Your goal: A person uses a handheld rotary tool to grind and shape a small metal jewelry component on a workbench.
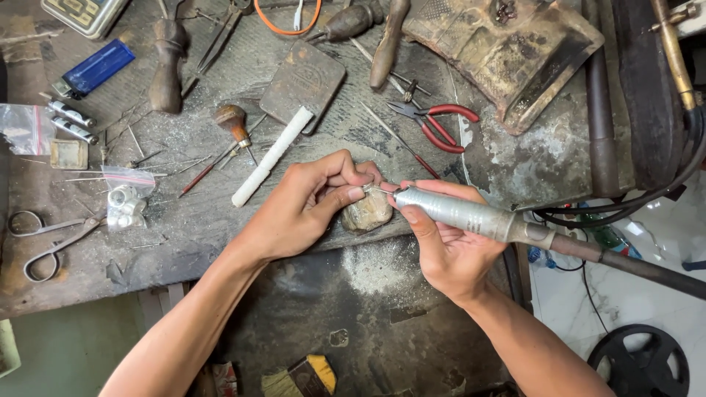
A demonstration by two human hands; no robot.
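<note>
My left hand (309, 202) pinches a tiny silver piece (370, 188) between thumb and fingertips, above a worn wooden bench peg (368, 213) at the bench's front edge. My right hand (448, 246) grips a metal rotary handpiece (471, 215) like a pen, its tip touching the small piece. A dark flexible shaft (632, 265) runs off to the right from the handpiece.
The dusty workbench (184, 235) carries red-handled pliers (434, 121), a white stick (272, 156), wooden-handled gravers (234, 121), a dark metal block (303, 82), scissors (48, 246), a blue lighter (95, 68), small plastic bags (125, 198). Metal dust lies on the dark tray (382, 272) below.
</note>
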